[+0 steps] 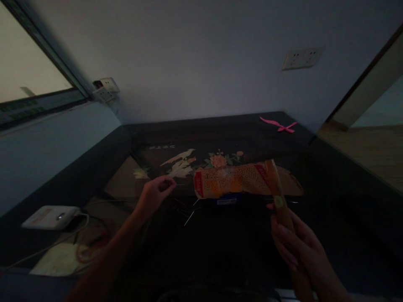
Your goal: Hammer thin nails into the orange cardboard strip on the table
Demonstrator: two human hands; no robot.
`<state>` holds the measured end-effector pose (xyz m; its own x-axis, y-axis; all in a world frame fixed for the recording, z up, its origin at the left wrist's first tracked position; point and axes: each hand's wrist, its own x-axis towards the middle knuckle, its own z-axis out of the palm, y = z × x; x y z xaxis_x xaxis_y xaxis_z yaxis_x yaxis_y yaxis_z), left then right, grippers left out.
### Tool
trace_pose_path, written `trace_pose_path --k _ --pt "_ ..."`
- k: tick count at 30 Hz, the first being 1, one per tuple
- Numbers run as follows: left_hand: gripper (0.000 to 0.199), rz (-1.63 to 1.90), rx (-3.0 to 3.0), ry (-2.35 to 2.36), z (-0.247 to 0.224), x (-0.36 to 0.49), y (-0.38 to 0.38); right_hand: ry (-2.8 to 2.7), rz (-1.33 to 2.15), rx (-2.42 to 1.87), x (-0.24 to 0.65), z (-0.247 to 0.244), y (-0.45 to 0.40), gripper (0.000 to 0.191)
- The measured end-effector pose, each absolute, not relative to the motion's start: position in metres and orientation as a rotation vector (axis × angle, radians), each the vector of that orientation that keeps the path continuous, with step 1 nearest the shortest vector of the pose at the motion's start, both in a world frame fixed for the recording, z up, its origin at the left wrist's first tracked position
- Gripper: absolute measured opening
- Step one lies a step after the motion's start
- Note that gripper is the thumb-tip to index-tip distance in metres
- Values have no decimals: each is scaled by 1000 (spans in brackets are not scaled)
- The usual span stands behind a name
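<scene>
My left hand (155, 193) hovers over the left middle of the dark table, thumb and fingertips pinched together. A thin, pale, needle-like rod (180, 184) sticks out to the right of the fingertips. My right hand (297, 239) is wrapped around a long brown wooden stick (278, 197) with a wider upper end and a pale round label; its exact kind is unclear. Behind the stick's top lies a long crumpled package (233, 180) with red ends, a dotted pattern and orange patches. Several thin shiny rods (189, 218) lie on the table near it.
Under the package's front edge shows a dark blue packet (227, 199). A white device (50, 217) with a cable sits at left, near a pale sheet (59, 256). A pink ribbon (285, 127) lies at the back right. Wall sockets (302, 58) are behind the table (201, 126).
</scene>
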<state>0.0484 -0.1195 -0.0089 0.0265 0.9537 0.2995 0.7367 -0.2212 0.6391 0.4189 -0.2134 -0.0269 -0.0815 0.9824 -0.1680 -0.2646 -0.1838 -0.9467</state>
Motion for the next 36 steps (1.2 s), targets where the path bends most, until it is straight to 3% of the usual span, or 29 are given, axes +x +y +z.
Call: trace_pose_path --k 7,18,31,36 --pt "28 1310 1587 1576 -2 57 -115 -970 1512 -1105 420 -32 -213 41" --pt "25 1598 1449 1354 31 91 -102 -980 1524 -1161 418 -30 -213 48" --pt "28 1380 1611 1124 19 160 -83 -1010 1501 -1161 416 -29 -211 46" --pt "10 1382 1655 1125 10 159 -82 -1025 1491 -1168 415 -28 -212 47"
